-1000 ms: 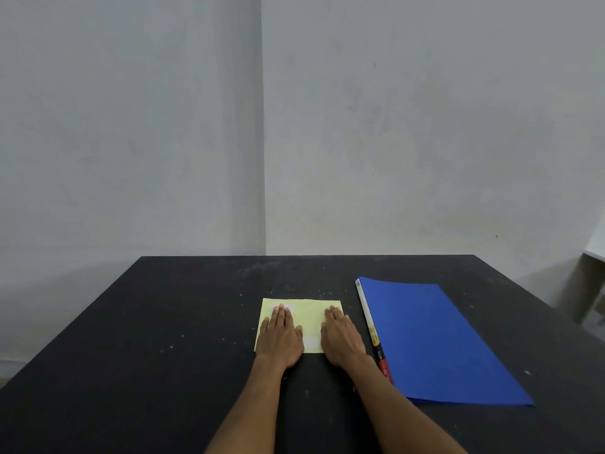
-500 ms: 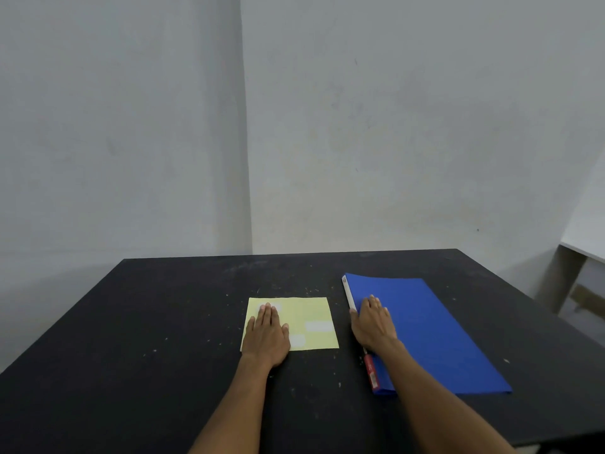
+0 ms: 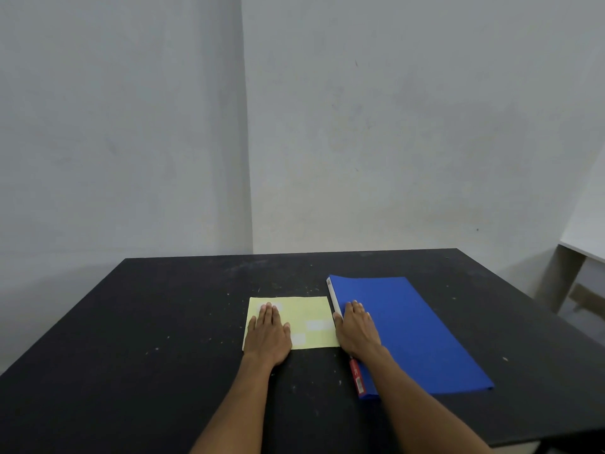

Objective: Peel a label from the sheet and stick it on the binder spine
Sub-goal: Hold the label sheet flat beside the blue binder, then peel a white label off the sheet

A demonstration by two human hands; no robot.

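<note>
A pale yellow label sheet (image 3: 311, 311) lies flat on the black table (image 3: 147, 339), with a few white labels (image 3: 318, 325) on it. My left hand (image 3: 267, 334) rests palm down on the sheet's left part, fingers together. To the right lies a blue binder (image 3: 415, 332), its white and red spine (image 3: 334, 298) facing the sheet. My right hand (image 3: 357, 330) lies flat on the binder's left edge, thumb on the spine, covering the spine's middle. Neither hand grips anything.
The table stands in a corner of grey walls (image 3: 393, 142). A white table (image 3: 586, 247) and a cardboard piece (image 3: 586, 298) show at the far right. The black table's near right corner (image 3: 582, 430) is close to my right forearm.
My right hand has gone from the label sheet to the binder's left edge. The left hand stays on the sheet. The view has shifted a little.
</note>
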